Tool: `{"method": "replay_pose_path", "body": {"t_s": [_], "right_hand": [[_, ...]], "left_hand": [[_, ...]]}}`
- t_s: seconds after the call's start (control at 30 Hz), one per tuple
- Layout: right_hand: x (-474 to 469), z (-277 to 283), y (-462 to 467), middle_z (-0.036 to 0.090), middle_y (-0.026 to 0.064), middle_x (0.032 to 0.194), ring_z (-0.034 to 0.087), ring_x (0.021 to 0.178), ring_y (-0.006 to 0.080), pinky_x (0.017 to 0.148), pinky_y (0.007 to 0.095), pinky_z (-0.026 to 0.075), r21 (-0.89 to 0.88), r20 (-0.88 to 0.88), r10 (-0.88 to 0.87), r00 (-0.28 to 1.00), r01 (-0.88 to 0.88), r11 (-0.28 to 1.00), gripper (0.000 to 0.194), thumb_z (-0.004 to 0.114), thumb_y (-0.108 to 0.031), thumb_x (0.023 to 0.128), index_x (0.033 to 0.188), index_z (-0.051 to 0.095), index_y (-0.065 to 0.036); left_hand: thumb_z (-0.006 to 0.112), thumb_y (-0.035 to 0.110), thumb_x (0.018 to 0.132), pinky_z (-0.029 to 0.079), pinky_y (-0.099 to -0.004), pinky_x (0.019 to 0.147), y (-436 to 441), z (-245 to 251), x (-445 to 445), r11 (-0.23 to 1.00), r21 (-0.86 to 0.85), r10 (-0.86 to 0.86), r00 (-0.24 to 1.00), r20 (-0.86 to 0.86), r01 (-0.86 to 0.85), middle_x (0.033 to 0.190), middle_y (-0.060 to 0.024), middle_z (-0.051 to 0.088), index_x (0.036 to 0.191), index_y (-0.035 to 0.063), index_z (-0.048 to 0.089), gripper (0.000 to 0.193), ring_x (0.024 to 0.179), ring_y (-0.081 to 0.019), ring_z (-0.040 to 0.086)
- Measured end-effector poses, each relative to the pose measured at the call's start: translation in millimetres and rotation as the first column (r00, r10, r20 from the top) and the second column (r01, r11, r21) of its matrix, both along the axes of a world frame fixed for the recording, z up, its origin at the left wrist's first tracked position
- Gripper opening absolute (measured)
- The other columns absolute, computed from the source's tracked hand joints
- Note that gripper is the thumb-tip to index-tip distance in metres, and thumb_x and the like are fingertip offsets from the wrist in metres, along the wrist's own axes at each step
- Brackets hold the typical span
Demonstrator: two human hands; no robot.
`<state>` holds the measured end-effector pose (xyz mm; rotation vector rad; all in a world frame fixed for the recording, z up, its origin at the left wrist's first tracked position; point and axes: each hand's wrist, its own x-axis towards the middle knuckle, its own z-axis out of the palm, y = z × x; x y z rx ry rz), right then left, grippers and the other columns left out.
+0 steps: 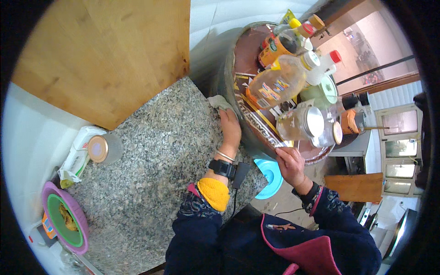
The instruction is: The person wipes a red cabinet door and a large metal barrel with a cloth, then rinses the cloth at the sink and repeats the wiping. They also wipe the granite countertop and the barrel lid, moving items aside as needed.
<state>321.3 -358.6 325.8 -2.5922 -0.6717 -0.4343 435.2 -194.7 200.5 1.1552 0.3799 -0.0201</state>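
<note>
My left hand (230, 129) holds a pale cloth (220, 101) against the side of a large dark round vat (228, 82), beside the granite countertop (154, 165). My fingertips are partly hidden by the cloth. On the vat's near rim rests my right hand (291, 165), its fingers at the edge of a printed cardboard sheet (256, 123). Several containers crowd the vat's top, among them a large clear plastic bottle with a white cap (280, 82) and a glass jar with a white lid (299, 123).
A wooden board (113, 51) leans at the back of the counter. To the left are a lidded glass jar (106, 149), a white packet (77, 156) and a purple basin (82, 220) with a green bowl (56, 209) inside. A blue plastic basin (273, 180) sits below the counter's edge.
</note>
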Motion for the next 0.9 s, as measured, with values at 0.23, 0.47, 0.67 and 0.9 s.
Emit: {"method": "replay_pose_path", "body": {"t_s": [0.23,0.47,0.67,0.9], "right_hand": [[-5,0,-4,0.063,0.0102,0.093,0.06,0.08,0.0287,0.067,0.0359,0.05,0.051,-0.008,0.0,1.0,0.001,0.999,0.028,0.065,0.0,0.074,0.102,0.063,-0.005],[-7,-2,-6,0.063,0.0103,0.098,0.06,0.087,0.0287,0.071,0.037,0.051,0.125,0.081,0.025,0.996,-0.035,0.992,0.024,0.062,-0.01,0.08,0.104,0.064,-0.008],[-54,6,-59,0.061,0.013,0.111,0.057,0.102,0.0321,0.086,0.0394,0.047,0.367,-0.074,0.013,0.997,0.015,0.93,0.027,0.062,-0.011,0.08,0.107,0.062,-0.006],[-192,-47,-131,0.061,0.0093,0.108,0.057,0.101,0.0211,0.086,0.0339,0.046,0.75,-0.633,-0.01,0.774,0.617,0.237,0.033,0.058,-0.015,0.086,0.117,0.057,-0.002]], "left_hand": [[0.036,0.016,0.098,0.033,-0.0344,0.099,-61,14,-88,0.969,-0.244,0.078,0.989,0.127,-0.045,0.123,-0.0202,0.042,0.126,-0.0081,0.028,0.037,0.112,-0.024,0.042],[0.044,0.014,0.095,0.04,-0.0332,0.091,-120,20,-176,0.946,-0.302,-0.078,0.988,0.137,0.116,0.117,-0.0153,0.049,0.127,-0.0063,0.032,0.04,0.105,-0.0209,0.048],[0.054,0.013,0.09,0.041,-0.0256,0.077,-150,27,-247,0.923,0.032,-0.384,0.916,0.115,0.383,0.102,-0.002,0.053,0.118,0.0022,0.049,0.03,0.088,-0.0098,0.048],[0.049,0.008,0.094,0.042,-0.0287,0.093,-187,53,-276,0.845,-0.078,-0.52,0.847,0.106,0.529,0.122,-0.01,0.051,0.132,-0.0038,0.038,0.041,0.106,-0.0155,0.052]]}}
